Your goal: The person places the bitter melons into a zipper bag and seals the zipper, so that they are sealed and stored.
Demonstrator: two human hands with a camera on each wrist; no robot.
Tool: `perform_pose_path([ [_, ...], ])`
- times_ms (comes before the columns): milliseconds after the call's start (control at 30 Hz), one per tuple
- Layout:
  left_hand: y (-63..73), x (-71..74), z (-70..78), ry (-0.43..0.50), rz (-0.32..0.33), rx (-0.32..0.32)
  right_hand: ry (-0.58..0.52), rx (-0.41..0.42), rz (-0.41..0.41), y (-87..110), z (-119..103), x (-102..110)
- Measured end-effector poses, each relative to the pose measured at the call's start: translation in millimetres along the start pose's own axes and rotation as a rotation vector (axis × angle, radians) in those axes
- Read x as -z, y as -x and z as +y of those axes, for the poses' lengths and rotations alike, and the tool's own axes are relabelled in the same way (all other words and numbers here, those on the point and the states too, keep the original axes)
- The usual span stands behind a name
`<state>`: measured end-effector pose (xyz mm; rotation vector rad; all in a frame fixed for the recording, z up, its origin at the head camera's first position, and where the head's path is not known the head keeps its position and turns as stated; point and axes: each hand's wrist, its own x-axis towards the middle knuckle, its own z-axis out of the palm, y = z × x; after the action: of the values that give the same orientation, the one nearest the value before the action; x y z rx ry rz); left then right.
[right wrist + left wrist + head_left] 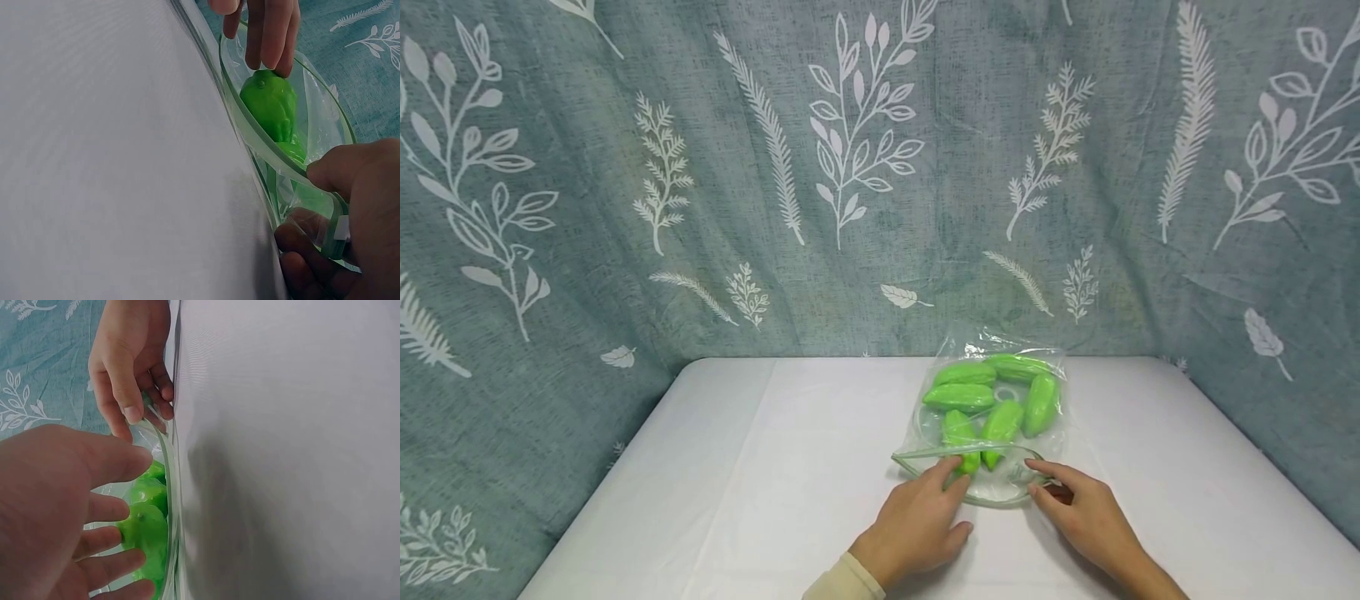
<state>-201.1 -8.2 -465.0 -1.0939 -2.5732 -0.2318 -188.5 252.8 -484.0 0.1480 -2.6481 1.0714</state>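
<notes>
A clear zip bag (996, 502) with a green-edged mouth lies on the white table, its mouth facing me and held apart. Several bright green, ridged, oblong vegetable-like pieces (958, 397) are inside it. My left hand (917, 525) reaches into the mouth with fingers extended. In the right wrist view, its fingertips touch the end of one green piece (269, 103). At the mouth's right side, my right hand (1090, 517) pinches the rim between thumb and fingers. A small white zip slider (342, 228) shows beside the right hand.
White cloth covers the table (805, 450), which extends to both sides of the bag. Behind and around it hangs a grey-green curtain (955, 167) with white leaf prints. The bag's far end reaches the table's back edge.
</notes>
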Motion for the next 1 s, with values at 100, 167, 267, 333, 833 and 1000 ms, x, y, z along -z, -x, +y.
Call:
perform_pose_path([
  [100, -0.7, 0.2, 0.5, 0.008, -0.012, 0.004, 0.003, 0.0, 0.003, -0.2, -0.1, 0.4],
  [167, -1.1, 0.5, 0.8, 0.006, -0.013, 0.004, 0.003, 0.003, 0.005, -0.1, 0.0, 0.5],
  [267, -2.3, 0.5, 1.3, 0.004, -0.007, -0.002, 0.002, 0.004, 0.006, 0.0, 0.2, 0.7],
  [333, -3.1, 0.7, 1.7, 0.003, 0.002, -0.007, -0.001, 0.001, 0.005, 0.1, 0.4, 1.0],
  [833, -7.3, -3.7, 3.1, -0.012, -0.065, -0.007, -0.007, -0.006, -0.008, 0.7, 0.0, 0.2],
  [1000, -7.5, -2.7, 3.7, -0.028, -0.107, 0.004, -0.009, -0.01, -0.008, 0.8, -0.7, -0.1],
])
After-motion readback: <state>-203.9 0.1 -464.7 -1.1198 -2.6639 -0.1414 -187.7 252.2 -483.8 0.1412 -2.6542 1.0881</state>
